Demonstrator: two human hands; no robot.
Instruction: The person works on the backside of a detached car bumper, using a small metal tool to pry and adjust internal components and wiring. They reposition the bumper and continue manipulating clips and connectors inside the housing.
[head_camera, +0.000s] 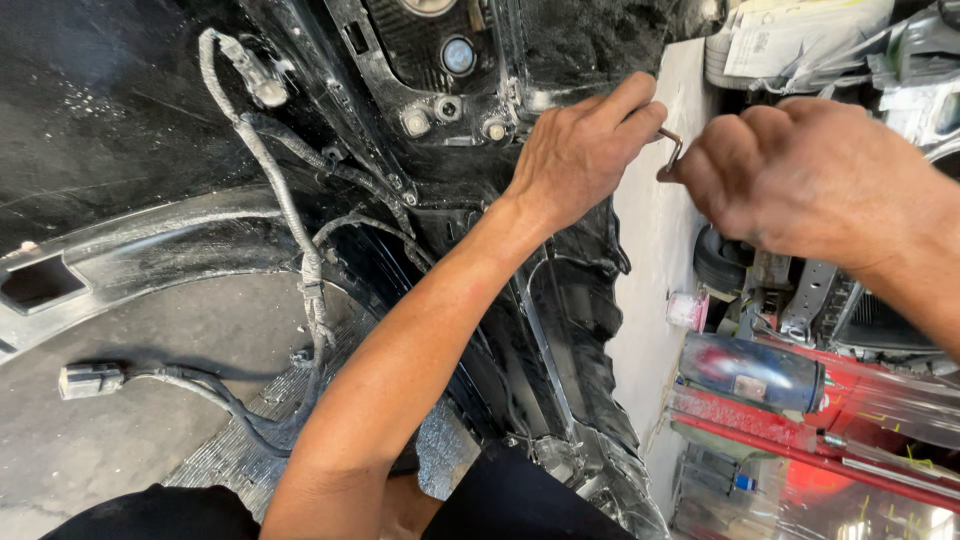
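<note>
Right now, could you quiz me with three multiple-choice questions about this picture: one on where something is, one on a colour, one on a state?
1. Where does the grey connector lie?
A. lower left, on the floor
B. in the right hand
C. on the red machine

2. What colour is the body panel?
A. white
B. black
C. yellow

3. How does the left hand hold the small bent metal tool?
A. lies open
B. fingers pinched on it
C. out of view

Answers: 1 A, it rests on the concrete; 2 B, glossy black; 3 B, the fingertips close on the tool, and the right hand grips it too.

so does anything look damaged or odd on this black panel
Yes: the black body panel's right edge is ragged and crumpled, and a wiring harness hangs loose with its grey connector unplugged.
</note>
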